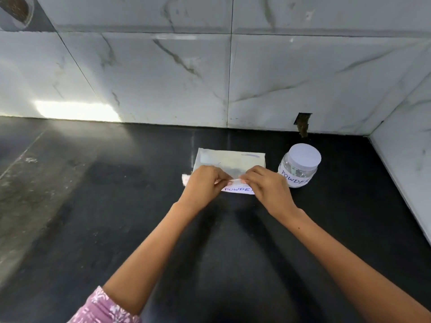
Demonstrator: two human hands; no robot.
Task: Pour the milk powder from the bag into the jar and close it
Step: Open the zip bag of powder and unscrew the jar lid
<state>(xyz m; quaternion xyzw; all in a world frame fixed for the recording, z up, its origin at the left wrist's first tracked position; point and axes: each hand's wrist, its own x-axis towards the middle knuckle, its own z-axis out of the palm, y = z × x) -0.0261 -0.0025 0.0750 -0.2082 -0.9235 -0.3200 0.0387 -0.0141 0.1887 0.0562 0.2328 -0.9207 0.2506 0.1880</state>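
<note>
1. Wall [163,73]: white marble-look tiles with grey veins, behind and to the right of the counter. Bright light patch low on the left. Small dark notch in the tile at the bottom edge, behind the jar.
2. Counter [116,217]: black, glossy, with a dusty grey smear on its left part. Carries the bag and the jar.
3. Arms: both reach in from the bottom edge. Pink patterned sleeve [102,308] shows on the left one.
4. Bag [231,159]: flat, silvery, lying on the counter near the back wall, just left of the jar and apart from it. White paper label [238,190] on its near part reads "POWDE…", the rest is covered.
5. Left hand [205,185]: fingers curled, grip pinched on the bag's near edge, left of centre.
6. Right hand [268,186]: same, fingers curled, grip pinched on the bag's near edge, right of centre. Fingertips of both hands nearly meet.
7. Jar [297,173]: clear, upright, right of the bag near the corner of the walls. Label reads "POWDER". No hand touches it.
8. Lid [304,156]: white, round, sits on the jar.
9. Small white scrap [185,178] pokes out just left of the left hand; cannot tell what it is.
</note>
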